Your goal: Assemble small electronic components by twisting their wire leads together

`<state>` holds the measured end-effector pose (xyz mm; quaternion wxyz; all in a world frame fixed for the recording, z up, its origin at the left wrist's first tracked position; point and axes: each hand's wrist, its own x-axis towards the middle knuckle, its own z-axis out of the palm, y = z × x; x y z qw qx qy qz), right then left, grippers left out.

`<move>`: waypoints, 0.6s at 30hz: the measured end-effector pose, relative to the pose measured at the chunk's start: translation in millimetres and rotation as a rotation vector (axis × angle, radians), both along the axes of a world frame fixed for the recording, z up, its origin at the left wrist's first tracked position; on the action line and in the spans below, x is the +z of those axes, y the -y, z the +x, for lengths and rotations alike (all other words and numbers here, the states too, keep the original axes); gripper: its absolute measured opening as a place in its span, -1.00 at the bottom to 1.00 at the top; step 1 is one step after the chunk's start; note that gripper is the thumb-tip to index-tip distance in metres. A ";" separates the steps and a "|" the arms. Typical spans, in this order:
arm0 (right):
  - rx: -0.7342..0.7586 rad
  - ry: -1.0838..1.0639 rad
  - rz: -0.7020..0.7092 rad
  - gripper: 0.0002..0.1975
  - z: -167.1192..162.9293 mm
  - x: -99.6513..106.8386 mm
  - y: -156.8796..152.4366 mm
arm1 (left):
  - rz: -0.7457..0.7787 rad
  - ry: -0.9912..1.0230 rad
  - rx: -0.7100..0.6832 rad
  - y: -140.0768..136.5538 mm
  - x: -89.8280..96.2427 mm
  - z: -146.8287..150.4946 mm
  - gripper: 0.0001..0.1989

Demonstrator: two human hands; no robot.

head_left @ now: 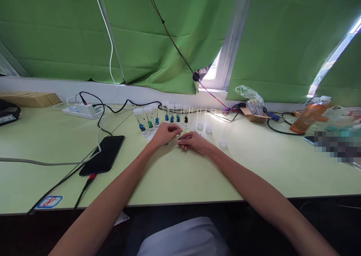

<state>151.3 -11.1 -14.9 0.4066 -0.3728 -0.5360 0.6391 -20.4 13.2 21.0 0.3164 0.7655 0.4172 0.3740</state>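
Note:
In the middle of the table, my left hand and my right hand meet with fingertips pinched. Between them is a small dark-blue piece with a thin upright stem. My right fingers close on its lower part, while the left fingertips are at the top of the stem. Just behind stands a row of clear tubes, several with a blue piece inside on a thin stem, one with a green piece and one with a black piece. Clear tubes without a coloured piece, such as this tube, stand to the right.
A black phone with a cable lies left of my arms, near a white power strip. At the back right are a small cardboard box with a plastic bag and a tilted orange bottle. Cables run along the wall.

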 end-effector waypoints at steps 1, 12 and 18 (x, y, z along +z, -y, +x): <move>0.000 -0.002 0.000 -0.60 0.1 -0.3 -0.3 | 0.001 -0.002 -0.004 0.2 0.1 -0.2 -0.65; 0.003 -0.005 -0.001 -0.62 0.1 1.4 0.4 | 0.111 -0.018 -0.035 -5.1 -2.3 -1.4 -0.67; -0.003 -0.024 -0.003 -0.63 -0.1 0.8 0.4 | 0.150 -0.034 -0.058 0.2 0.8 1.4 -0.70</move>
